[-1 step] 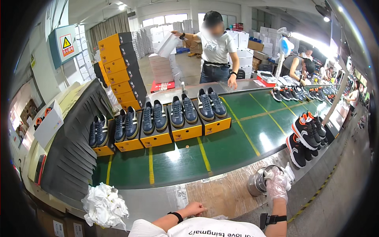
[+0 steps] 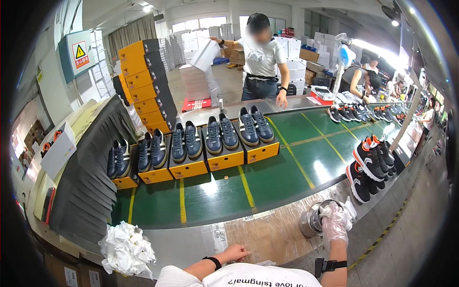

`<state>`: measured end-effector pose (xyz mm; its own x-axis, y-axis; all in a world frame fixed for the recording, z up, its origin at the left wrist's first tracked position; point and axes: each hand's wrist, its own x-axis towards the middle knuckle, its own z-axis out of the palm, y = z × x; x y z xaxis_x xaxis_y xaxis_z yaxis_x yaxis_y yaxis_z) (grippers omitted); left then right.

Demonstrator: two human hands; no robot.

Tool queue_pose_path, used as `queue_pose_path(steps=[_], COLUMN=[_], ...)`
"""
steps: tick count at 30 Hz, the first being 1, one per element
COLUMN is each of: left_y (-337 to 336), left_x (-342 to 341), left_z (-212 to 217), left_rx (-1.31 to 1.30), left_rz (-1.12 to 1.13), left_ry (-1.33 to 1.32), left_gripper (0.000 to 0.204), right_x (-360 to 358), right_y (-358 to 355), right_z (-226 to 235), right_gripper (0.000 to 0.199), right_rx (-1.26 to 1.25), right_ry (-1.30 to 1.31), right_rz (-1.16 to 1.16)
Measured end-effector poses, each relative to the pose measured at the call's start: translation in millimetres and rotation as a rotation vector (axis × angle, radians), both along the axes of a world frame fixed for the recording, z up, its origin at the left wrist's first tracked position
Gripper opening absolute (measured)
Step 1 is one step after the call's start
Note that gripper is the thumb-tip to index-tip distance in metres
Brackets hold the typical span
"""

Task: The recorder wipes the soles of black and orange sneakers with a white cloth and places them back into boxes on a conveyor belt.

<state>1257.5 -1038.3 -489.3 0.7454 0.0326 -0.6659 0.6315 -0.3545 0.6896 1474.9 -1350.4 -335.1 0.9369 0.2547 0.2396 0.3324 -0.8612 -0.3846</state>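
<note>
In the head view, the person's right hand (image 2: pixel 334 222), in a thin clear glove, reaches into a small round metal tin (image 2: pixel 311 221) standing on the plastic-covered near ledge (image 2: pixel 267 234) of the line; its fingers curl together over a bit of white cloth at the tin's mouth, though I cannot tell how firmly they grip. The left hand (image 2: pixel 235 252), bare with a dark band at the wrist, lies flat on the same ledge with fingers slightly apart, holding nothing. Left of it sits a heap of crumpled white rags (image 2: pixel 126 248). Beyond the ledge runs a green conveyor belt (image 2: pixel 287 167) carrying a row of dark blue sneakers (image 2: pixel 220 134) set in pairs on orange shoe boxes (image 2: pixel 224 160). Black sneakers with orange trim (image 2: pixel 370 160) lie at the belt's right edge, near the tin. Across the belt stands another person (image 2: pixel 260 62) in a white shirt, one hand on the far ledge.
</note>
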Motion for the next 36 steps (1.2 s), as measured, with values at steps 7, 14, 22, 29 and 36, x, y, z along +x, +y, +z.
queue_pose_path(steps=[7, 14, 22, 29, 36], left_y=[-3.9, -10.0, -15.1, -8.3, 2.1], left_x=[5.2, 8.1, 11.3, 15.6, 8.2], left_z=[2.9, 4.8, 7.6, -1.4, -13.1], left_rx=[0.01, 0.042, 0.076, 0.078, 0.038], left_rz=[-0.004, -0.003, 0.003, -0.052, 0.019], left_ry=[-0.03, -0.055, -0.099, -0.134, -0.07], left_gripper=[0.035, 0.034, 0.034, 0.034, 0.035], right_x=[8.6, 14.7, 27.0, 12.3, 9.8], right_y=[-6.6, -8.9, -12.4, -5.9, 4.1], right_z=[-10.8, -9.2, -27.2, -14.8, 8.4], right_gripper=[0.051, 0.043, 0.029, 0.035, 0.052], right_rx=[-0.054, 0.007, 0.042, 0.082, -0.009], right_ry=[-0.136, 0.004, -0.131, -0.042, 0.253], right_rz=[0.073, 0.022, 0.064, -0.004, 0.043])
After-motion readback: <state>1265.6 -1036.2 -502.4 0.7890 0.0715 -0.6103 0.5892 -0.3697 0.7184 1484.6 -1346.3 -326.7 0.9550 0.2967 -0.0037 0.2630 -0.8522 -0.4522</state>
